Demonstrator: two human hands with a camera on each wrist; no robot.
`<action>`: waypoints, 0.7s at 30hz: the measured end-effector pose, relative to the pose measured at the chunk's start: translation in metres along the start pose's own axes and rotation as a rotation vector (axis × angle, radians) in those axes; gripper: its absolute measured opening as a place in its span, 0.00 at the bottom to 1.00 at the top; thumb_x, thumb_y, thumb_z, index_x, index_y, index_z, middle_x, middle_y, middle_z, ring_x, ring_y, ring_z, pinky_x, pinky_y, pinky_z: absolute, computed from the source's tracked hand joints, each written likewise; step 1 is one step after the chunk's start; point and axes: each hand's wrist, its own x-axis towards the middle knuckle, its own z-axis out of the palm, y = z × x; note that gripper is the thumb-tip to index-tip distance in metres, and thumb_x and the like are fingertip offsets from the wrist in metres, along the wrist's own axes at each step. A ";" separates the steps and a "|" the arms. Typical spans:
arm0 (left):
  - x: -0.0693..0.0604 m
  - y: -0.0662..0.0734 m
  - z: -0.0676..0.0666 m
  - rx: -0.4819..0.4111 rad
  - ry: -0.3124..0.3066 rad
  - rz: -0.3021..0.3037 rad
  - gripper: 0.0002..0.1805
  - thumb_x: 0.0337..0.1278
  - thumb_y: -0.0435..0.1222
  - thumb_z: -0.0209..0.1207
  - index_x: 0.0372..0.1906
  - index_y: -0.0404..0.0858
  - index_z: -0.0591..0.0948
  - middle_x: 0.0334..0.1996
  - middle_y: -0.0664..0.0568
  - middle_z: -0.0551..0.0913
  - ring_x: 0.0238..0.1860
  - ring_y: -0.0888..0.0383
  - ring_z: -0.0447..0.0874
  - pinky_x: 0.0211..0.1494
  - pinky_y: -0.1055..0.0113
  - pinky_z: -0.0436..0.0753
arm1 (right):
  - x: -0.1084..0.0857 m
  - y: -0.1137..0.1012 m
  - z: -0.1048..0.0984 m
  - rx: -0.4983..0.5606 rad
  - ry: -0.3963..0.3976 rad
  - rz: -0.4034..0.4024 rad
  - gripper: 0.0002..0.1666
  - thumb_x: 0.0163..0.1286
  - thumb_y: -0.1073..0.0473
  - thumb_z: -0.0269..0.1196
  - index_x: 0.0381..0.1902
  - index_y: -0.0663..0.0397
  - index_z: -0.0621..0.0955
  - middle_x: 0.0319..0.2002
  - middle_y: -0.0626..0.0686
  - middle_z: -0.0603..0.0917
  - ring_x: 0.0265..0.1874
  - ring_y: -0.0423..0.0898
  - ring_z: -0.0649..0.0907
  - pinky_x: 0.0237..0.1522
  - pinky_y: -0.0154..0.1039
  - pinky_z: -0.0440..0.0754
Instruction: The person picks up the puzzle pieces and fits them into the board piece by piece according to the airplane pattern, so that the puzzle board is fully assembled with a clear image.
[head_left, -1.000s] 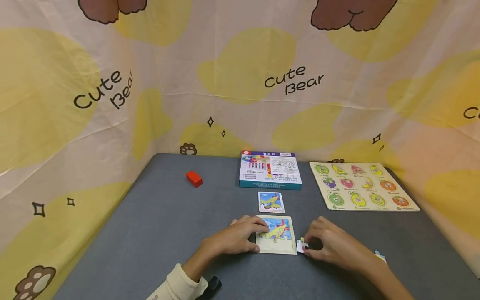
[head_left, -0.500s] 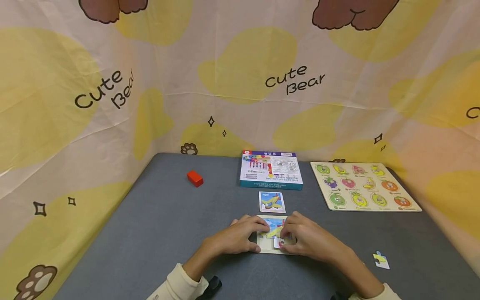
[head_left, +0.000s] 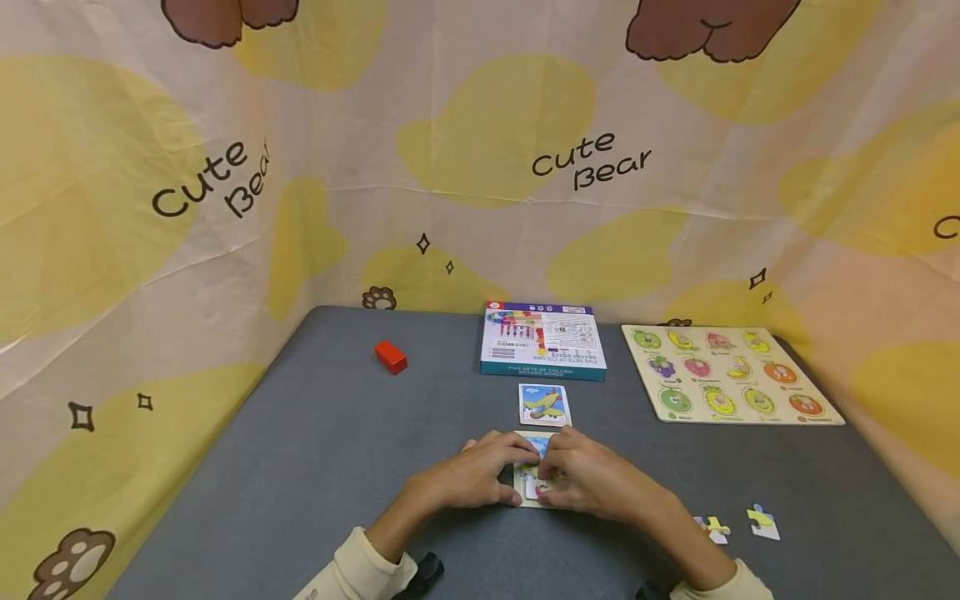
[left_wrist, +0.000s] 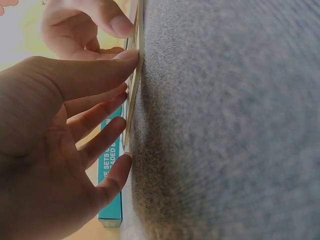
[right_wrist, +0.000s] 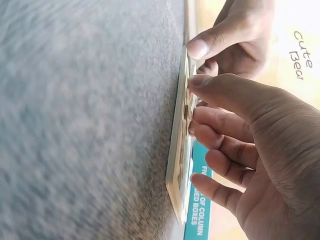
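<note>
A dark grey surface [head_left: 300, 467] filled the corner of a space hung with pale fabric [head_left: 487, 100], patterned with yellow patches, paw prints and the words "Cute Bear". Against the back stood a white and teal box [head_left: 542, 342] lying flat, with a wooden fruit board [head_left: 731, 375] to its right and a red block [head_left: 391, 357] off to its left. A picture card [head_left: 544, 405] of a yellow plane lay just in front of the box.

Nearer the person, a shallow puzzle tray [head_left: 531, 504] lay flat between the two hands, just below the card. The left hand [head_left: 480, 473] rested on the tray's left side, its thumb at the near left edge and its fingers loosely spread over the picture. The right hand [head_left: 592, 475] pinched a puzzle piece [head_left: 533, 487] over the near left part of the tray, its thumb close to the left one; whether the piece was seated could not be told. Two loose pieces [head_left: 763, 522] lay on the surface beyond the right forearm, one partly hidden by it.
</note>
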 end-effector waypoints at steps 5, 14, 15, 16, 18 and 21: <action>0.001 -0.001 0.001 -0.006 -0.002 -0.007 0.32 0.61 0.45 0.74 0.71 0.53 0.81 0.69 0.67 0.76 0.68 0.58 0.72 0.59 0.56 0.69 | 0.002 -0.002 0.002 0.003 -0.007 0.011 0.10 0.66 0.48 0.76 0.39 0.45 0.90 0.39 0.38 0.82 0.45 0.36 0.76 0.49 0.41 0.81; 0.000 0.002 -0.002 -0.008 -0.014 -0.021 0.32 0.60 0.47 0.74 0.70 0.54 0.82 0.68 0.66 0.76 0.68 0.58 0.71 0.59 0.55 0.69 | 0.000 0.000 0.001 0.005 -0.018 0.001 0.10 0.67 0.49 0.75 0.43 0.44 0.92 0.42 0.38 0.83 0.47 0.37 0.77 0.52 0.43 0.81; 0.001 0.001 -0.001 -0.004 -0.012 -0.016 0.32 0.61 0.48 0.74 0.70 0.54 0.81 0.68 0.66 0.76 0.68 0.58 0.71 0.58 0.55 0.69 | 0.000 0.000 0.001 0.007 -0.023 -0.002 0.10 0.68 0.49 0.75 0.43 0.44 0.92 0.42 0.37 0.83 0.47 0.37 0.78 0.52 0.42 0.81; 0.002 -0.001 0.000 -0.005 -0.012 -0.015 0.32 0.60 0.47 0.74 0.70 0.55 0.81 0.68 0.67 0.76 0.68 0.58 0.71 0.59 0.55 0.69 | 0.000 0.001 0.001 0.007 -0.027 -0.007 0.09 0.68 0.49 0.75 0.43 0.44 0.92 0.42 0.37 0.83 0.48 0.37 0.78 0.52 0.42 0.81; 0.002 -0.004 0.002 -0.007 -0.005 -0.006 0.32 0.61 0.48 0.74 0.70 0.55 0.81 0.68 0.68 0.76 0.68 0.58 0.71 0.59 0.55 0.69 | 0.000 0.001 0.002 0.013 -0.032 -0.016 0.09 0.69 0.50 0.74 0.44 0.43 0.92 0.43 0.37 0.83 0.47 0.36 0.78 0.51 0.42 0.81; 0.003 -0.008 0.005 -0.007 0.001 -0.005 0.32 0.60 0.48 0.74 0.70 0.56 0.81 0.68 0.69 0.76 0.68 0.59 0.71 0.59 0.56 0.69 | 0.001 0.001 0.003 0.023 -0.036 -0.018 0.08 0.70 0.50 0.73 0.44 0.43 0.92 0.43 0.37 0.83 0.46 0.35 0.77 0.50 0.40 0.81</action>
